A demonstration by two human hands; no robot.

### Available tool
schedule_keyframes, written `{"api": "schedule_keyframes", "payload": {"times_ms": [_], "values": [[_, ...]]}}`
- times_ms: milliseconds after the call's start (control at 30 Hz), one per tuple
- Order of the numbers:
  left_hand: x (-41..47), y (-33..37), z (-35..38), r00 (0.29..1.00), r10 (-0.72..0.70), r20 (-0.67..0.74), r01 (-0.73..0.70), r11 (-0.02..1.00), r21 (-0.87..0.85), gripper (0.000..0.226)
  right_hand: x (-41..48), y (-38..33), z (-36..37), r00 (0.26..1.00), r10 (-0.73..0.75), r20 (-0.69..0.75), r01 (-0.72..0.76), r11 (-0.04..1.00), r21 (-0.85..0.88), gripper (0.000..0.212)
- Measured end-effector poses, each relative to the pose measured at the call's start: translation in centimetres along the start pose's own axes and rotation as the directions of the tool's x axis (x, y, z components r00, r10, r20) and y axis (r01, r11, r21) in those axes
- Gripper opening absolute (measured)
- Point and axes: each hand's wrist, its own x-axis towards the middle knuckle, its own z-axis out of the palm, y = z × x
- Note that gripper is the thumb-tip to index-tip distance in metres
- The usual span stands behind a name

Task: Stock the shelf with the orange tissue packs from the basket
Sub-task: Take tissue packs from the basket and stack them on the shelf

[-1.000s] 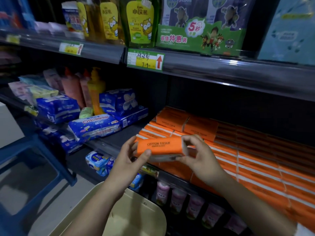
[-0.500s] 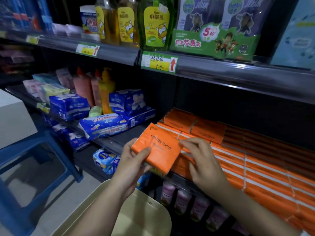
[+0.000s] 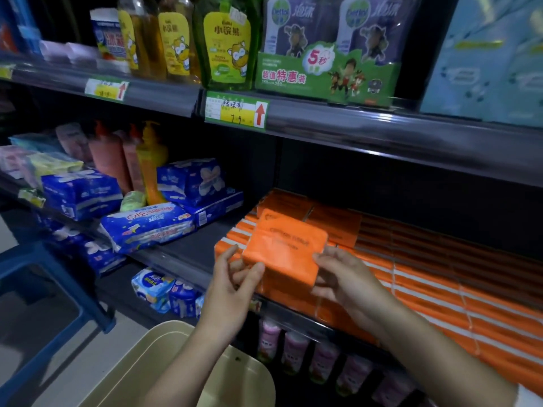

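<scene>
An orange tissue pack (image 3: 286,248) lies flat on top of the stacked orange packs (image 3: 426,289) at the left front of the middle shelf (image 3: 188,257). My left hand (image 3: 235,284) pinches its near left corner between thumb and fingers. My right hand (image 3: 343,276) grips its near right edge. More orange packs fill the shelf to the right, with two (image 3: 311,212) stacked higher behind the held one. The beige basket (image 3: 164,362) sits below my forearms; the part I see holds no packs.
Blue tissue packs (image 3: 147,224) and pump bottles (image 3: 150,163) sit left of a bare shelf gap. The upper shelf's edge (image 3: 367,124) overhangs, carrying soap bottles and a price tag (image 3: 235,111). Pink bottles (image 3: 293,348) stand on the lower shelf. A blue stool (image 3: 44,289) is at left.
Both hands carried the orange pack forward and turned it from on edge to flat, setting it down on the stack at the shelf's left front.
</scene>
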Motion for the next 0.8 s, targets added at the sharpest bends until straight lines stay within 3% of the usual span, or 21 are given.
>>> {"api": "schedule_keyframes", "payload": {"times_ms": [67, 133, 200, 333, 467, 600, 800], "values": [[0.4, -1.2, 0.2, 0.986, 0.162, 0.043, -0.167, 0.932, 0.322, 0.059, 0.6, -0.8, -2.6, 0.996, -0.010, -0.092, 0.013, 0.999, 0.036, 0.012], [0.9, -2.4, 0.7, 0.934, 0.318, 0.163, -0.355, 0.771, 0.529, 0.050, 1.3, -1.2, -5.8, 0.981, -0.002, -0.195, 0.016, 0.997, 0.073, 0.010], [1.2, -3.3, 1.2, 0.890, 0.361, 0.279, -0.455, 0.654, 0.605, 0.044, 2.1, -1.3, -9.1, 0.950, 0.022, -0.311, 0.016, 0.992, 0.122, 0.008], [1.9, -4.3, 2.5, 0.849, 0.381, 0.367, -0.525, 0.532, 0.664, 0.039, 3.1, -0.9, -13.6, 0.887, 0.085, -0.455, -0.021, 0.989, 0.145, 0.013], [2.5, -5.4, 3.4, 0.826, 0.393, 0.404, -0.558, 0.474, 0.681, 0.034, 4.2, -1.6, -14.9, 0.868, 0.103, -0.486, -0.027, 0.987, 0.161, 0.016], [2.8, -5.8, 3.8, 0.828, 0.407, 0.386, -0.553, 0.482, 0.680, 0.032, 5.2, -2.6, -16.0, 0.862, 0.088, -0.500, 0.014, 0.981, 0.195, 0.012], [3.2, -6.2, 3.9, 0.833, 0.388, 0.395, -0.550, 0.499, 0.670, 0.039, 6.2, -2.6, -16.5, 0.824, 0.092, -0.560, -0.081, 0.996, 0.045, 0.023]]}}
